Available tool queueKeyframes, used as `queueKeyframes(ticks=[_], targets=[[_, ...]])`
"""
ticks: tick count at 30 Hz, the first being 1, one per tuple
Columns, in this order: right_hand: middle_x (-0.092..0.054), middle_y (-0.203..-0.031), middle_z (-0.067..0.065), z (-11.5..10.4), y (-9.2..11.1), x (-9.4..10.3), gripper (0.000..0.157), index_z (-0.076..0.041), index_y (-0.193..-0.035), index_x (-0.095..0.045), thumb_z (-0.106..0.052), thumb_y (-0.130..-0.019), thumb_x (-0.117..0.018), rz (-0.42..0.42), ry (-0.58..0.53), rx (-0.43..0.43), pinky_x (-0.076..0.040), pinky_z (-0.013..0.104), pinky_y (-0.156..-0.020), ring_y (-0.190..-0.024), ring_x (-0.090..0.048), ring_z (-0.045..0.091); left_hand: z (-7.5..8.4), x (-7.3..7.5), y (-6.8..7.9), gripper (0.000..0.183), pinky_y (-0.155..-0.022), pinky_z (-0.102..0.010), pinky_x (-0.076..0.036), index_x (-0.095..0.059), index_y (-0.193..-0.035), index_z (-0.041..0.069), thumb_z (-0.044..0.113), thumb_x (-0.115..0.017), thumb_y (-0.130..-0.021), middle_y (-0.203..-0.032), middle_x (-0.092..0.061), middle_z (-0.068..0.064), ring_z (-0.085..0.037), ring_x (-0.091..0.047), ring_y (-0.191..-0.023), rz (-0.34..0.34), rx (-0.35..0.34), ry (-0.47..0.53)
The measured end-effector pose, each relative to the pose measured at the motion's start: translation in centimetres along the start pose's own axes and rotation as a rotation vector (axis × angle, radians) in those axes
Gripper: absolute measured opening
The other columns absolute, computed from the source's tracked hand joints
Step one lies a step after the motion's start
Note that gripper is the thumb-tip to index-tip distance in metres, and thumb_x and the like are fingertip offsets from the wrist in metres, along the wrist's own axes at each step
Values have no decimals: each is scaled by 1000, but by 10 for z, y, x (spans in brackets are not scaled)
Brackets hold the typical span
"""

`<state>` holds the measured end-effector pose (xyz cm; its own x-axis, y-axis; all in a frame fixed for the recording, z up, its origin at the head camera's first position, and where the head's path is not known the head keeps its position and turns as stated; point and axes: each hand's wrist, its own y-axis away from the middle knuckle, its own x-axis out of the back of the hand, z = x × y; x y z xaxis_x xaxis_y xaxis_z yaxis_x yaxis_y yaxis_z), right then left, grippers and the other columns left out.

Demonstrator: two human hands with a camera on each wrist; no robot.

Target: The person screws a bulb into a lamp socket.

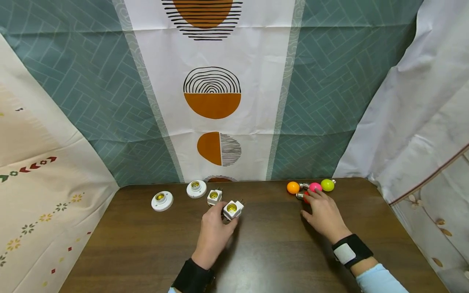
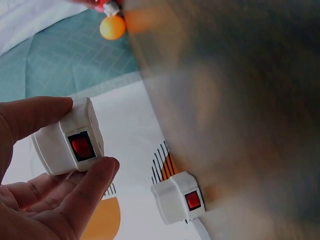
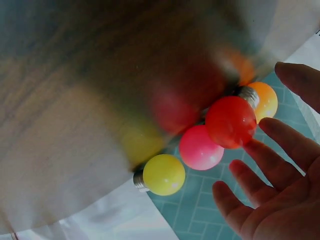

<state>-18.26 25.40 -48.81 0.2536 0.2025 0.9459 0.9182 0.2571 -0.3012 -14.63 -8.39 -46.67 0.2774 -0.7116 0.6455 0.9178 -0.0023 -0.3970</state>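
Observation:
My left hand (image 1: 215, 232) pinches a white plug-in bulb socket (image 1: 233, 209) between thumb and fingers. Its red rocker switch (image 2: 81, 145) shows in the left wrist view. A second plug-in socket (image 1: 214, 197) with the same kind of switch stands on the table just beyond that hand. My right hand (image 1: 325, 213) reaches over small coloured bulbs, fingers spread and thumb apart. Its fingertips are right at the red bulb (image 3: 230, 122). Around that one lie a pink bulb (image 3: 201, 148), an orange bulb (image 1: 293, 187) and a yellow-green bulb (image 1: 327, 185).
Two round white lamp holders, a left one (image 1: 162, 201) and a farther one (image 1: 196, 189), sit toward the back left of the brown wooden table (image 1: 271, 244). A patterned curtain (image 1: 253, 101) hangs along the table's back edge, with pale cloths at both sides.

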Motion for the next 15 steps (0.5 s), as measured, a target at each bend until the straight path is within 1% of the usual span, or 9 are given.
queueKeyframes(ticks=[3, 7, 10, 15], targets=[[-53, -123, 21, -2, 2, -1, 54, 2, -113, -62, -29, -71, -77, 4, -12, -1, -37, 57, -90, -116, -44, 38, 0, -2, 3, 41, -67, -23, -46, -60, -103, 10, 20, -79, -68, -92, -60, 2, -8, -55, -80, -11, -8, 7], [-55, -116, 18, -1, 1, -2, 54, 2, -115, -59, -28, -73, -76, 8, -64, -16, -41, 52, -88, -106, -49, 35, -1, -5, 5, 41, -67, -23, -46, -60, -103, 11, 20, -79, -68, -93, -60, 3, -7, -55, -81, -17, -24, 13], [-54, -111, 16, -1, -2, -2, 55, 1, -117, -58, -27, -74, -75, -5, -105, -41, -42, 49, -88, -99, -52, 32, -1, -7, 4, 40, -68, -23, -46, -60, -102, 11, 21, -79, -68, -92, -60, 4, -7, -54, -81, -21, -28, 14], [-52, -110, 16, -2, -6, -4, 53, 0, -117, -59, -25, -73, -76, -22, -112, -65, -44, 48, -85, -96, -52, 31, -2, -10, 6, 38, -66, -23, -45, -60, -100, 11, 20, -79, -68, -89, -59, 5, -9, -55, -78, -33, -21, 37]])
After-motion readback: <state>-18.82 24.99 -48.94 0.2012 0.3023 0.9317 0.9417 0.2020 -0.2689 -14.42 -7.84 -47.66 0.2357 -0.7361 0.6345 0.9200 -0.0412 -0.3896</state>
